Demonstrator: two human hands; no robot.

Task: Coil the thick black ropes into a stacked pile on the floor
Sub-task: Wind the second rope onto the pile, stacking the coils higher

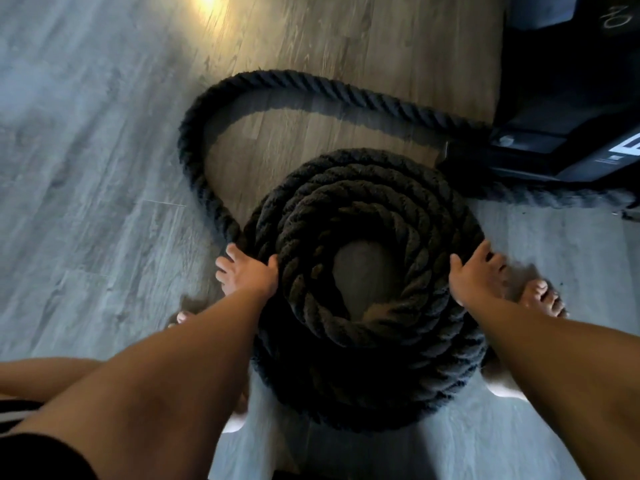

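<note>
A thick black rope lies coiled in a stacked round pile [367, 216] on the wood floor in front of me, with bare floor showing through its centre hole. My left hand [251, 273] holds the pile's left side, thumb hooked over the top turn. At the pile's right side my right hand [476, 268] grips the outer turns. A loose stretch of the same rope [214, 98] loops out from the pile's left, arcs away and runs right toward a black machine.
A black exercise machine base [561, 133] stands at the upper right, close to the pile. My bare feet [543, 297] stand on either side of the coil. Open grey-brown plank floor [86, 150] stretches to the left and beyond.
</note>
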